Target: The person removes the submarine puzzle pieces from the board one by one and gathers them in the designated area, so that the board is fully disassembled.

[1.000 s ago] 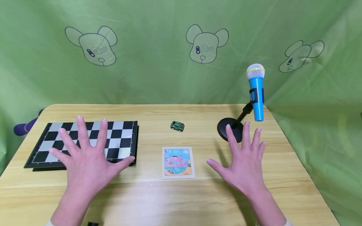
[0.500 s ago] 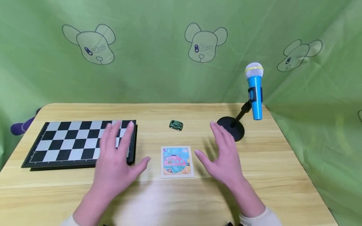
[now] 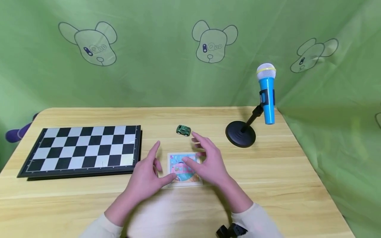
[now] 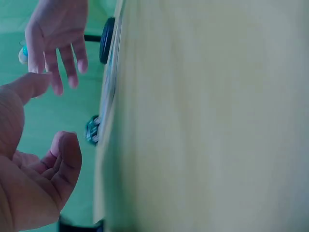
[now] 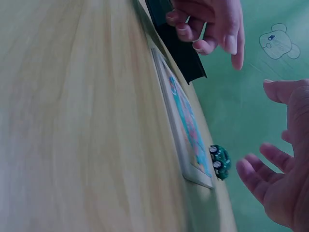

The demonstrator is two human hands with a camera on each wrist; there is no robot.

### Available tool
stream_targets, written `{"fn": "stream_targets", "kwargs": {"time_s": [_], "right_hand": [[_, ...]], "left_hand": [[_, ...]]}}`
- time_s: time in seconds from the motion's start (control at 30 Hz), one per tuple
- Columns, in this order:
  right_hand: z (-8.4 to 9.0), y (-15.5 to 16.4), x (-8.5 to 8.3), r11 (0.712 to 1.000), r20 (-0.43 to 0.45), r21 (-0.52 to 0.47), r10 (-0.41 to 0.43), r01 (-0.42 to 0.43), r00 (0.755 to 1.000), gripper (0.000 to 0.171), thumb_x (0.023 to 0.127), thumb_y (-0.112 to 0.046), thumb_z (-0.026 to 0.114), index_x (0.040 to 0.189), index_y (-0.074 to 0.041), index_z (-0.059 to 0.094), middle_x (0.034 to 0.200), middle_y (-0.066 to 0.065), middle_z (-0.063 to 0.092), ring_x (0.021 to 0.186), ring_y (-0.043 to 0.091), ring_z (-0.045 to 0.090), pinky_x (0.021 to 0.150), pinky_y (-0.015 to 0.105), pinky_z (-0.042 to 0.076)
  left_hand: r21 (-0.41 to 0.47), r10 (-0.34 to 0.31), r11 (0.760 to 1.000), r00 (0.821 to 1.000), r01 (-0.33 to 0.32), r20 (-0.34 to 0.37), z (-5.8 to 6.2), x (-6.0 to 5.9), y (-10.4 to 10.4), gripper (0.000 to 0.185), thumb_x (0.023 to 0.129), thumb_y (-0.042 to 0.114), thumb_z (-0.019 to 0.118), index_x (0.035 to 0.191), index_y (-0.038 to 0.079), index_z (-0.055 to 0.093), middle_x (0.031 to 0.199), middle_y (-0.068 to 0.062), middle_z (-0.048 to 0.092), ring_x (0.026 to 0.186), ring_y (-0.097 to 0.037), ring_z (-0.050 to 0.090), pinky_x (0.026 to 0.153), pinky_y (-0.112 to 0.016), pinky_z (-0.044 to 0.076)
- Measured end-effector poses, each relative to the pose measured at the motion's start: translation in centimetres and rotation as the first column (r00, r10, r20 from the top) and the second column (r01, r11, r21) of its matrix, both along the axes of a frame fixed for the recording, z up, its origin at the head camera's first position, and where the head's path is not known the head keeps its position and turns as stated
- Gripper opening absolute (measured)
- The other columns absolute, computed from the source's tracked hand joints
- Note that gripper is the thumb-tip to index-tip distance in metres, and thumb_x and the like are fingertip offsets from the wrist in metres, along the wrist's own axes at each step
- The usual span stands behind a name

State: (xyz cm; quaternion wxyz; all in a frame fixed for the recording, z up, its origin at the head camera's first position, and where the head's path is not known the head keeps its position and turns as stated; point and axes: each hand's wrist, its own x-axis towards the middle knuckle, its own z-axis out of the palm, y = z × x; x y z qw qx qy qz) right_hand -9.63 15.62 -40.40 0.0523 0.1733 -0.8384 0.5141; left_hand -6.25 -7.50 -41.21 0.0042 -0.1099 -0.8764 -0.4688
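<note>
Both my hands hover at the puzzle point(image 3: 185, 169); it lies flat on the surface point(image 3: 297, 185), near the front edge, about mid-width; nothing gripped.

Left hand point(image 3: 148, 178): fingers point(image 3: 154, 150) loosely extended, released, holding nothing; thumb tip at the puzzle's left edge; contact there I can't tell from the head view; in the right wrist view the left hand point(image 5: 212, 26) sits above the puzzle point(image 5: 186, 128), apart from it.

Right hand point(image 3: 206, 162): fingers point(image 3: 198, 137) spread and relaxed, released, nothing held; it covers the puzzle's right side in the head view; in the left wrist view the right hand point(image 4: 57, 36) hangs clear above the surface point(image 4: 207, 116); in the right wrist view my own right hand point(image 5: 282, 188) is off the puzzle, open gap visible.

Car point(image 3: 183, 130): small, green, just behind the puzzle, near my right fingertips, not touching them; also seen at the puzzle's far end in the right wrist view point(image 5: 219, 162).

Chessboard point(image 3: 80, 149): left of the puzzle, flat, well apart from it.

Mic point(image 3: 266, 94): blue, tilted on a stand with round black base point(image 3: 240, 134), right of and behind the puzzle.

Curtain point(image 3: 166, 76): green, bear outlines, behind the surface.
</note>
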Motion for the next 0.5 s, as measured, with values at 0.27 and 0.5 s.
{"fn": "stream_targets", "kwargs": {"time_s": [0.27,0.5], "right_hand": [[-1.4,-1.0,-1.0,0.997,0.145,0.056,0.048,-0.057,0.988,0.061,0.079,-0.017,0.087,0.134,-0.011,0.062,0.075,0.008,0.056,0.061,0.013,0.049,0.058,0.026,0.046],[-2.5,-1.4,-1.4,0.988,0.202,0.107,0.089,-0.113,0.975,0.063,0.077,-0.027,0.089,0.133,-0.013,0.063,0.060,-0.003,0.038,0.054,0.009,0.033,0.054,0.026,0.035]], "left_hand": [[0.024,-0.002,1.000,0.987,-0.002,0.160,-1.9,-0.5,1.1,0.118,0.065,0.037,0.094,0.157,0.007,0.027,0.063,0.004,0.056,0.053,-0.012,0.052,0.049,-0.030,0.044],[0.059,-0.012,0.998,0.982,0.000,0.191,-2.5,-0.5,1.5,0.113,0.066,0.035,0.094,0.156,0.005,0.031,0.059,0.003,0.055,0.050,-0.012,0.051,0.045,-0.028,0.041]]}}
